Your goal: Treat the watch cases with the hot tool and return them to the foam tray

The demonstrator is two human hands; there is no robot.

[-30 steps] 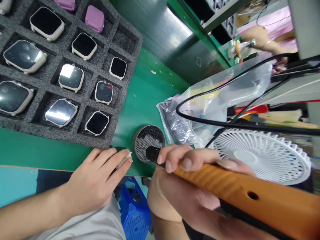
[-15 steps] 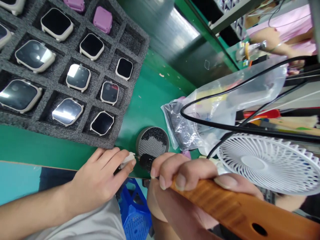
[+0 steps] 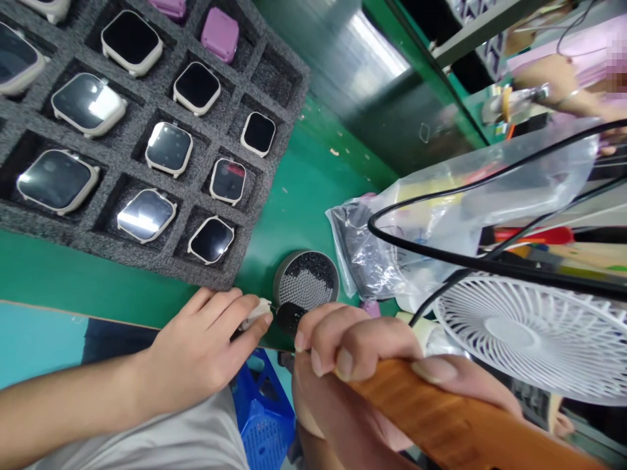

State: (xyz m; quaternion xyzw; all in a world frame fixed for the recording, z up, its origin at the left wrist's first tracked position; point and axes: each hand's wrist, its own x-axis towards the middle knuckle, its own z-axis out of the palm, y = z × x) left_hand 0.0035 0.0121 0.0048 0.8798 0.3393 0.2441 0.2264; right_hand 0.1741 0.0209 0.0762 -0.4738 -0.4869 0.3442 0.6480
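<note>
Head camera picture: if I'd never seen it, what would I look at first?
Shiny watches in a dark foam tray fill the top left. At the bottom, the right hand grips an orange wooden handle, and the left hand pinches a small white piece. A white fan sits on the right.

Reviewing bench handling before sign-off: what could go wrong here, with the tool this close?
A slip could drive the black tip of the wooden-handled tool in the right hand into the small white part pinched in the left hand, or into those fingers. The watches lie face-up in the foam tray just beyond, so a dropped part might scratch a screen.
</note>
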